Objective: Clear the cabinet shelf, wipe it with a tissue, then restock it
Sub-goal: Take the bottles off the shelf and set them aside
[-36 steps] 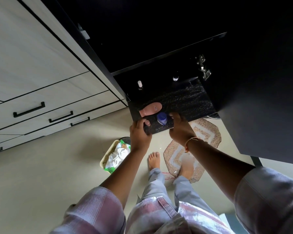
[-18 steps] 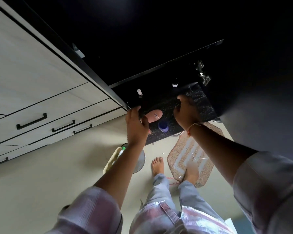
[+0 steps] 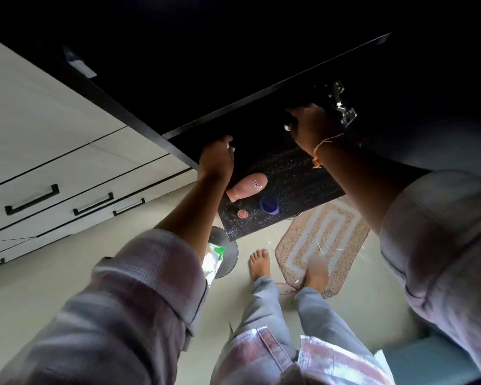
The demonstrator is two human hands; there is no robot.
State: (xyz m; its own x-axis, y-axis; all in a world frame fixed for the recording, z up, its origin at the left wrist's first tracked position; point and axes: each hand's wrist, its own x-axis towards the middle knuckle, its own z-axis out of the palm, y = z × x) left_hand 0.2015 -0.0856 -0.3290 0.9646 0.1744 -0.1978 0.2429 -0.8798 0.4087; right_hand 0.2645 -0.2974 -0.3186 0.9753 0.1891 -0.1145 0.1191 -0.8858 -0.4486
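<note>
One white-capped bottle gripped by left hand fingers, one shiny-capped bottle by right hand.

Bottle left of cap, on shelf.

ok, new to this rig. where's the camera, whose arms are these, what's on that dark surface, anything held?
There is no robot here. The current picture comes from a wide-angle camera on a person's head, looking down past their own arms.

The left hand and right hand reach into a dark cabinet. On its black speckled shelf are a pink plastic bottle lying on its side, a round blue cap and a small orange-pink cap.

Each hand's fingers curl near something small with a pale tip. It is too dark to tell whether either is gripped.

Below are the person's bare feet, a beige patterned mat and a round metal bin. Pale drawers with black handles stand at left.
</note>
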